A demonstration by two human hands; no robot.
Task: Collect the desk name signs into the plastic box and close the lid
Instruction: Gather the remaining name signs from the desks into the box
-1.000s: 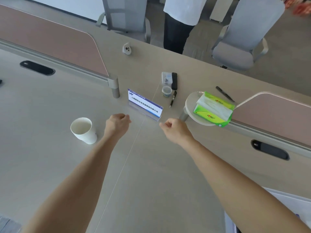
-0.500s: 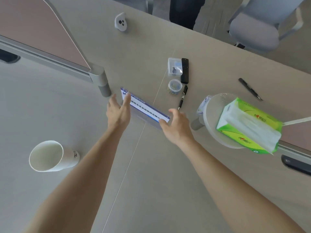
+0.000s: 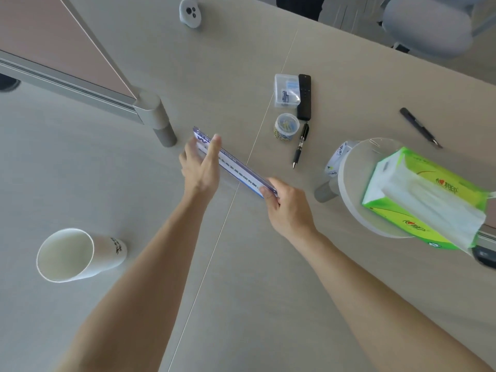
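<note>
Both sign (image 3: 237,171) ends: left hand (image 3: 201,171), right hand (image 3: 289,208)

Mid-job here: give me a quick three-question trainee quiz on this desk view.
1. True or false: the right hand grips one end of the name sign.
2. What lies on the round shelf? A stapler, B tissue pack, C mug.
3. Fill in: the paper cup stands on the person's ___ side.
Key: 1 true; 2 B; 3 left.
</note>
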